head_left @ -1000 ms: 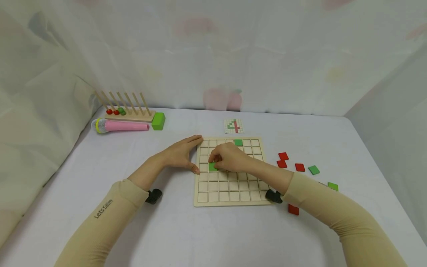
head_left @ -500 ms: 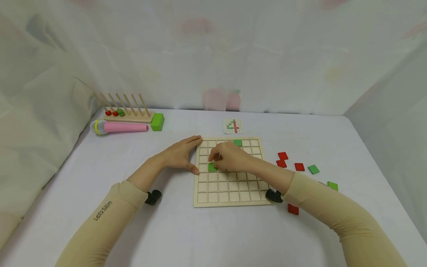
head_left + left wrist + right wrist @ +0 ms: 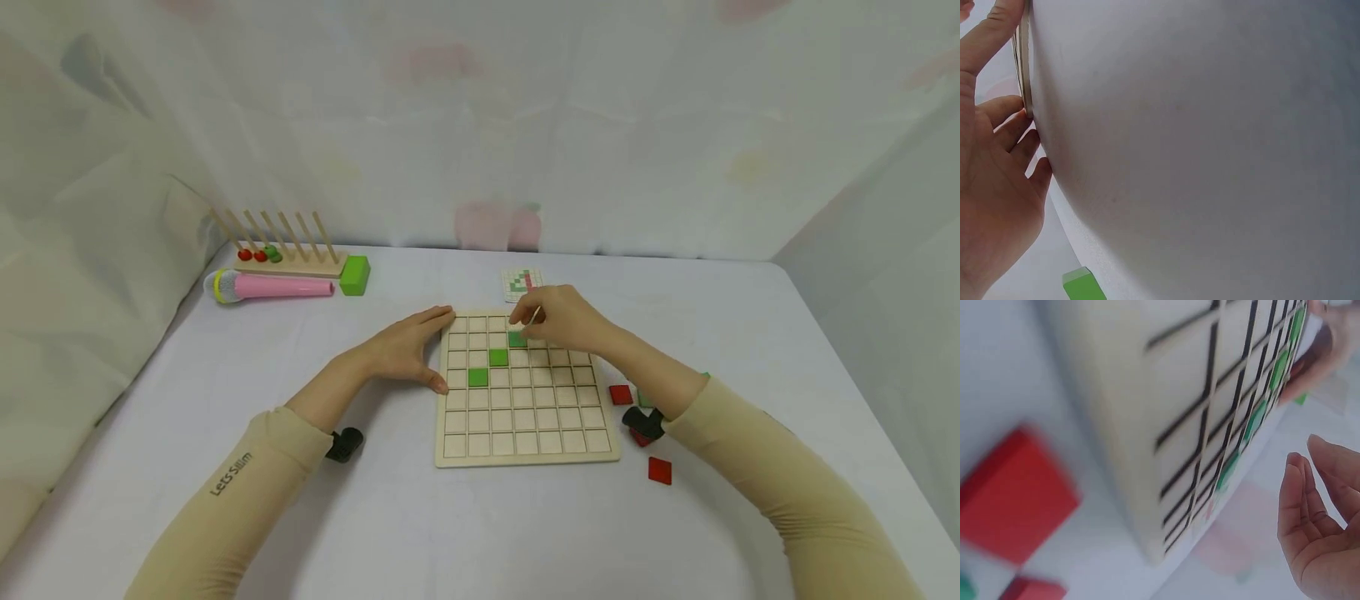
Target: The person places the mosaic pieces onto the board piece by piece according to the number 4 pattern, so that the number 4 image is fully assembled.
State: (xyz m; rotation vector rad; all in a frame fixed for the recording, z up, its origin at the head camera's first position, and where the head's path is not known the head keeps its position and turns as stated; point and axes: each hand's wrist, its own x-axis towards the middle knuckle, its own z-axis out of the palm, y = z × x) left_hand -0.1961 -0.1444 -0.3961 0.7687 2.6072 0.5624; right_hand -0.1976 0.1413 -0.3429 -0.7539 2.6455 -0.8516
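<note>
A square wooden grid board [image 3: 532,446] lies flat on the white table. My left hand [image 3: 405,346] steadies its left side, fingertips at the far corner and thumb at the edge; the left wrist view shows the fingers [image 3: 1027,150] fairly straight. Above the board's far edge is my right hand [image 3: 566,321], fingers loosely bent. In the right wrist view a gap shows between its thumb and fingers [image 3: 1297,481], with nothing held. A diagonal of green tiles sits in the cells: a near one [image 3: 477,377], a middle one [image 3: 498,357] and another [image 3: 517,339] beside the thumb.
Behind the board lies a small pattern card [image 3: 516,286], partly covered by the right hand. Red tiles [image 3: 660,471] and green ones lie right of the board, some behind the right arm. Back left are a pink microphone [image 3: 281,286], a peg rack [image 3: 292,265] and a green block [image 3: 355,276].
My right hand has risen off the middle of the board toward its far edge and right, uncovering two green tiles in cells. The left hand stays put.
</note>
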